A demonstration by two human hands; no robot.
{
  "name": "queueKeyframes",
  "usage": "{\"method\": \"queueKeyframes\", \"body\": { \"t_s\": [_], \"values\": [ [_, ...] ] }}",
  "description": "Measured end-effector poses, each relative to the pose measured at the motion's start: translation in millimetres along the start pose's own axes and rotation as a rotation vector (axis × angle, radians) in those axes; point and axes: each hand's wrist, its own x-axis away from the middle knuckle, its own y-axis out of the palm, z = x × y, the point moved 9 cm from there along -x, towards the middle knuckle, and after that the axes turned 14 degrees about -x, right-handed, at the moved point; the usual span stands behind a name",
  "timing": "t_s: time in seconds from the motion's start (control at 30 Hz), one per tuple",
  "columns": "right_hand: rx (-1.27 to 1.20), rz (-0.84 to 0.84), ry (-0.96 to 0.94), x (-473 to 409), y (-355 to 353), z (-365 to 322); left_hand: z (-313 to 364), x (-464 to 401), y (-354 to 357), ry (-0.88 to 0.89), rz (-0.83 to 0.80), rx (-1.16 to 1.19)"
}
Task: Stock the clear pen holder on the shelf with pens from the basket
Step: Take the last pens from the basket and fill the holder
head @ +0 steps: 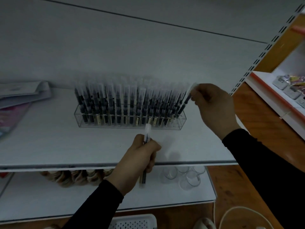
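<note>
Up on the white shelf (49,146) stands the long clear plastic pen holder (130,120), near the back and almost full of dark pens with clear caps. The right hand (214,109) pinches the top of one slanted pen (184,103) at the holder's right end. The left hand (140,156) is nearer the shelf's front edge, in front of the holder, gripping a spare pen (146,133). Below, a white dotted basket (133,222) peeks in.

This looks like a shop: white retail shelving (115,146) with a slotted upright (264,52) at right, a clear pen holder (130,119) full of identical pens, glass cups (183,176) below, and packaged goods (290,86) at right.
</note>
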Motion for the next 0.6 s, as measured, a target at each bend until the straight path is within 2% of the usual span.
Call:
{"method": "queueKeyframes", "body": {
  "t_s": [0.13,0.23,0.4,0.6],
  "values": [
    [0.017,-0.042,0.045,7,10,7,4,0,-3,0.025,0.029,0.093],
    [-0.001,-0.035,0.059,9,11,7,7,3,-6,0.070,0.046,0.045],
    [0.028,-0.051,0.101,9,13,8,12,5,-4,0.124,0.010,0.031],
    [0.042,-0.053,0.222,35,14,14,10,6,1,0.092,-0.060,0.130]
  ]
}}
